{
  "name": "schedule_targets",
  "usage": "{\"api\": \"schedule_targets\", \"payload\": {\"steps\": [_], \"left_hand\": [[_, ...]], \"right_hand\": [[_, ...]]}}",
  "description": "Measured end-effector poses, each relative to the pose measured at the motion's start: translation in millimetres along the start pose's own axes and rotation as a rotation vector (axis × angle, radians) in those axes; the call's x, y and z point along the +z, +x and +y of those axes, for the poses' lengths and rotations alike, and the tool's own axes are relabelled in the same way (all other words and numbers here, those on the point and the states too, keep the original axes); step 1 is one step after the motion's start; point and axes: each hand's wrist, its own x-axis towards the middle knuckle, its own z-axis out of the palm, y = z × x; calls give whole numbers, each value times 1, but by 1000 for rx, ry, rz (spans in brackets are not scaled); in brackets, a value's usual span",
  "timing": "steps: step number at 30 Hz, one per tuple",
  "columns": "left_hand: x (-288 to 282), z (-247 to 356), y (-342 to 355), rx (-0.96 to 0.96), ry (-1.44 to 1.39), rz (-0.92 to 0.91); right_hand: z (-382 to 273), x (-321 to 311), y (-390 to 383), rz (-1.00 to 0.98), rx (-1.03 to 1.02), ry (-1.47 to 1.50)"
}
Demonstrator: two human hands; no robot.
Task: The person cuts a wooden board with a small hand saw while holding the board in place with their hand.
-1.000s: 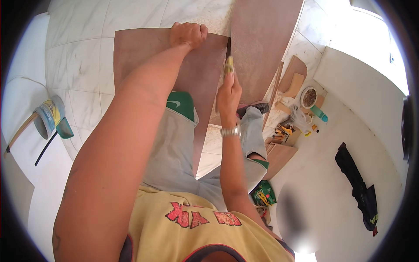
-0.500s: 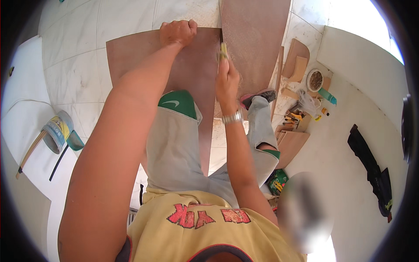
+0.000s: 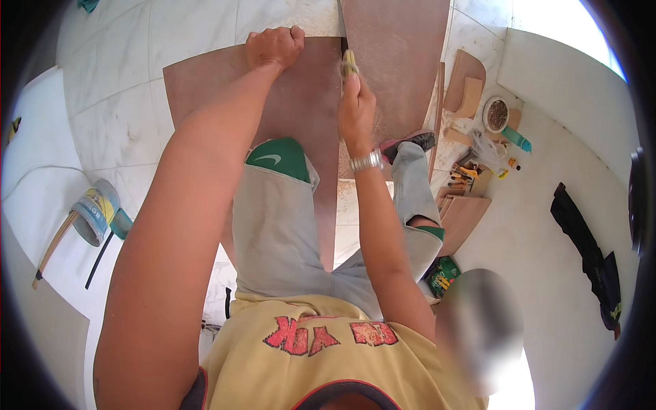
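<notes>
at the near edge i am seeing a yellow shirt (image 3: 229,362), with grey trousers (image 3: 273,225) spreading just beyond it. well off to the left, a bucket (image 3: 94,213) is lying tipped beside a wooden stick (image 3: 55,246). to the right, orange-handled tools (image 3: 467,174) are sitting near a clear plastic bag (image 3: 486,150). a silvery watch (image 3: 367,160) is circling my right wrist, and the green knee patch (image 3: 279,160) is showing over the left board (image 3: 212,89), which is narrowing toward me between the legs. a shoe (image 3: 415,142) is resting by the near end of the right board (image 3: 396,68). farther on, my right hand (image 3: 357,115) is grasping a yellow handle (image 3: 349,63), its fingers wrapping around it where the two boards are meeting; i am not making out the tool's far end. farthest, my left hand (image 3: 273,48) is lying at the left board's far edge, fingers clenching into a fist; whether they are gripping the edge, i cannot tell. pale tiles (image 3: 191,34) are stretching beyond.
</notes>
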Motion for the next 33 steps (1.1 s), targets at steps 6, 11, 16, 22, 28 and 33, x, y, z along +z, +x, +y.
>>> {"api": "schedule_targets", "payload": {"steps": [6, 11, 16, 22, 28, 33], "left_hand": [[7, -20, -5, -42, 10, -18], [-1, -13, -7, 11, 18, -17], [9, -8, 3, 17, 61, 58], [-4, -5, 1, -24, 76, 2], [-9, -12, -2, 5, 26, -144], [3, -53, 14, 470, 103, 212]], "right_hand": [[8, 0, -42, -79, 165, -3], [-13, -46, -158, -56, 289, 120], [-10, 16, 35, 9, 96, -65], [1, 31, 62, 40, 93, 14], [-7, 30, 53, 73, 9, -90], [-21, 32, 55, 68, -37, -166]]}}
